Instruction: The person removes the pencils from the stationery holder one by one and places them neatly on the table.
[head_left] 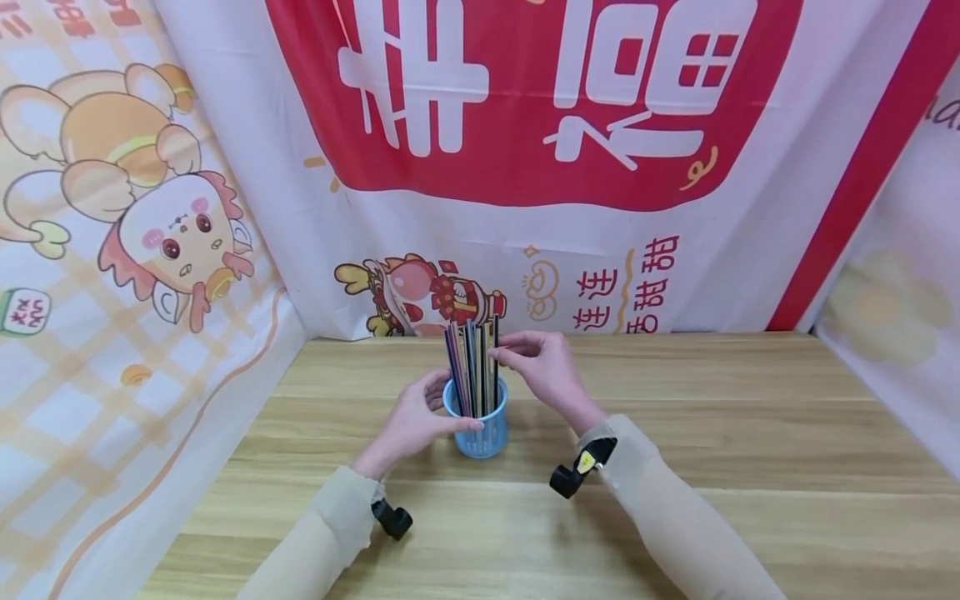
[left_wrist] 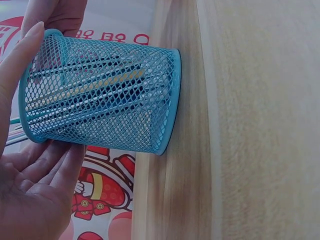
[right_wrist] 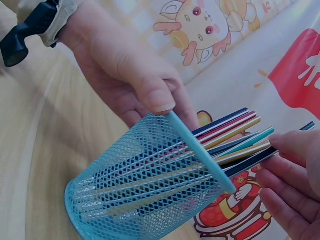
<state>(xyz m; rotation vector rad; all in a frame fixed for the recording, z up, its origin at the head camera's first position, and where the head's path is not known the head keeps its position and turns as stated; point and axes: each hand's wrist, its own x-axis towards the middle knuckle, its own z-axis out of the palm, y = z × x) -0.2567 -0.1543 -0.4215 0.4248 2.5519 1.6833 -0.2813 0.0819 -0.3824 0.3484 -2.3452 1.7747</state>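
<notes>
A light blue mesh pen holder [head_left: 482, 437] stands upright on the table, filled with slender pencils [head_left: 467, 367] in several colours. My left hand [head_left: 412, 414] holds the holder near its rim, thumb on the near side and fingers around the far left side. In the right wrist view, the left thumb [right_wrist: 159, 100] presses on the rim. Between the thumb and fingers of my right hand [head_left: 546, 367] is the upper end of a dark pencil [right_wrist: 257, 156]. Its lower part is still inside the holder, against the right side. Mesh partly veils the pencils' lower ends.
The wooden table [head_left: 675, 467] extends around the holder. Behind it hangs a printed red and white cloth [head_left: 517, 250], with another patterned cloth [head_left: 97, 375] along the left. A small black camera [head_left: 573, 475] is strapped to each wrist.
</notes>
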